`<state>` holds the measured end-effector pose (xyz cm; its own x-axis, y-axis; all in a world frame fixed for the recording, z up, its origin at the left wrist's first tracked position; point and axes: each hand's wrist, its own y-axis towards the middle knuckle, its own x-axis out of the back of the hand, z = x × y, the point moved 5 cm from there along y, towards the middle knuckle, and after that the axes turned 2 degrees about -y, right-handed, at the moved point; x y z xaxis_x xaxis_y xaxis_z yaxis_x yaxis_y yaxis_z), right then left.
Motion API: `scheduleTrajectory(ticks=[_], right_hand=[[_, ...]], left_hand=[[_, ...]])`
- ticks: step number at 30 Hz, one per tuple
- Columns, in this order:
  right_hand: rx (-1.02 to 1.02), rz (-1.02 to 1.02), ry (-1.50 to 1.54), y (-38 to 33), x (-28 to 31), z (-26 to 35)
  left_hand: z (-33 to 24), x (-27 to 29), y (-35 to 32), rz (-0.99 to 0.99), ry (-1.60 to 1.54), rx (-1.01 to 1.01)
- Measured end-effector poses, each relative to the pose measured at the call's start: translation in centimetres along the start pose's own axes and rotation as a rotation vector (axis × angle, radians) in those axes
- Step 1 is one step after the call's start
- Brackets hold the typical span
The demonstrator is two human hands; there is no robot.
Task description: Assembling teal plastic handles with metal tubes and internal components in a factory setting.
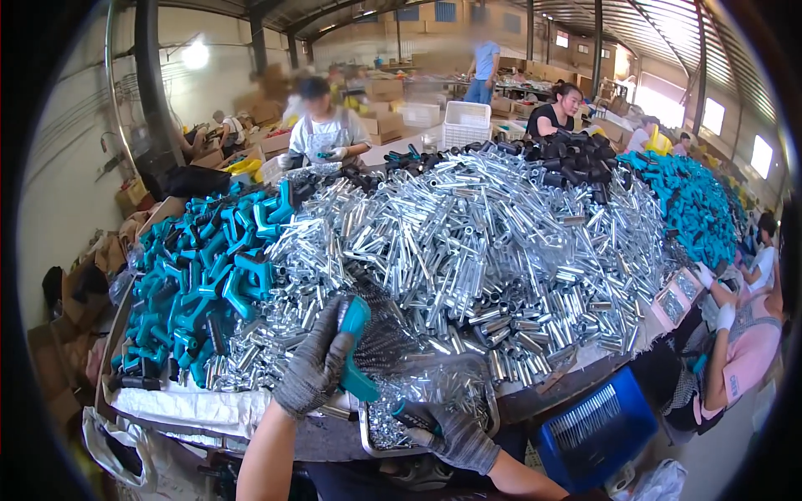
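My left hand (311, 367), in a grey knit glove, is closed around a teal and black pistol-shaped tool handle (359, 380), held up at an angle over the table's near edge. My right hand (461, 441), gloved alike, is closed on a short dark piece with teal on it (411, 412); its full shape is hidden by the fingers. Under and behind the right hand stands a metal tray (493, 409) of small silver parts. Beyond both hands rises a large heap of shiny metal tubes and rods (451, 242).
Teal handles (196, 288) are piled at left, more teal pieces (685, 204) at far right, black pieces (576, 159) at the back. A blue crate (597, 426) stands low at right. Co-workers sit across the table (326, 134) and at right (743, 342).
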<state>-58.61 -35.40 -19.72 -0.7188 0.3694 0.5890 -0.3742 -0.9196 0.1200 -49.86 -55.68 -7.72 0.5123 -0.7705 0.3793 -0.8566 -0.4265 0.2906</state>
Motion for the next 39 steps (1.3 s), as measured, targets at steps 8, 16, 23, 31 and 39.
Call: scheduleTrajectory(ticks=[8, 16, 23, 31, 39], right_hand=[[-0.045, -0.015, -0.007, -0.1, 0.6, 1.7], [-0.08, 0.025, 0.033, 0.0, 0.0, 1.1], [-0.086, -0.039, 0.026, 0.7, 0.7, 2.8], [0.04, -0.213, 0.066, 0.2, 2.5, 3.3], [0.127, -0.178, 0.01, 0.9, 2.6, 3.7]], left_hand=[[-0.1, 0.1, 0.3, -0.06, 0.022, 0.067], [1.4, -0.4, 0.7, 0.005, -0.274, 0.207], [-1.3, -2.4, 0.5, -0.009, -0.156, -0.024], [-2.3, 2.0, 0.3, -0.41, -0.36, -0.017], [-2.8, 0.5, 0.4, -0.32, -0.111, -0.147]])
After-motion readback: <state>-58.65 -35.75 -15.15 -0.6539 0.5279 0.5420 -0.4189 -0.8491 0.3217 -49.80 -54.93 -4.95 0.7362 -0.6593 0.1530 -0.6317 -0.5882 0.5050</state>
